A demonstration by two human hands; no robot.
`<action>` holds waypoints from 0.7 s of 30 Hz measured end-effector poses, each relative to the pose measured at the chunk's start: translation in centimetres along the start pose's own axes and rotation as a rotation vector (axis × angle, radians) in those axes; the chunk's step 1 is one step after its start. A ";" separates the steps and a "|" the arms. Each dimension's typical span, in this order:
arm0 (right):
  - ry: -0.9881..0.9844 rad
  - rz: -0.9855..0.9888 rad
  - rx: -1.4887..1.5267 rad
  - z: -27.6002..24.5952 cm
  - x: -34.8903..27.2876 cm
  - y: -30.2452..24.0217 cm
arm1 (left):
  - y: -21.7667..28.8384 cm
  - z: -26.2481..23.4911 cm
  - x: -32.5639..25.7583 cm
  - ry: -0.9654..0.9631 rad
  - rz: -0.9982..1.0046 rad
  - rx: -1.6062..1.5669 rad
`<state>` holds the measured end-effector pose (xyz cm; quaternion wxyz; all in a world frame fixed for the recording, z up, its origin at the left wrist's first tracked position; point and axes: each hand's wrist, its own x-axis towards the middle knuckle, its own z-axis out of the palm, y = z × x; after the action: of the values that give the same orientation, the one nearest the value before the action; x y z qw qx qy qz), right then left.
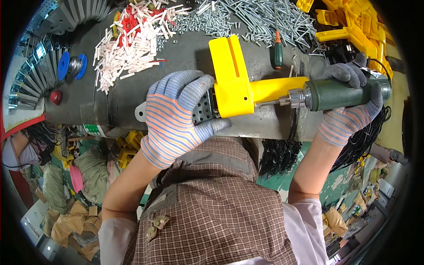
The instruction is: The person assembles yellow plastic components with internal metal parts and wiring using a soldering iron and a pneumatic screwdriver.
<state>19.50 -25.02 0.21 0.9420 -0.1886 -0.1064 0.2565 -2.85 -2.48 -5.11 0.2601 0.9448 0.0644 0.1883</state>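
My left hand, in a striped knit glove, is closed on a perforated metal plate with a rounded tab sticking out to the left. Attached to its right end is a yellow plastic housing, with a slot in its upper part and an arm reaching right. My right hand, gloved the same way, is wrapped round a dark green electric screwdriver held level. The screwdriver's bit points left and meets the right side of the housing, low down; its very tip is hard to make out.
Across the dark worktable lie white-pink tubes, nuts and long screws. A green-handled screwdriver lies beyond the housing. Yellow parts heap up at right; a blue wire spool and bent metal plates stand left.
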 end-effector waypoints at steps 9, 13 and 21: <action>0.025 -0.006 -0.091 0.3 0.8 0.2 | 0.3 -0.2 0.1 -0.004 -0.011 0.008; 0.032 0.001 -0.089 1.3 0.6 0.3 | 0.4 -0.1 0.0 0.014 0.009 0.036; 0.014 -0.002 -0.103 1.7 -0.3 0.5 | -0.1 0.1 -0.2 -0.023 0.017 -0.015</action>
<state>18.54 -24.20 1.53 0.9320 -0.2384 -0.1128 0.2484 -2.97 -2.43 -5.27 0.2662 0.9455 0.0521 0.1802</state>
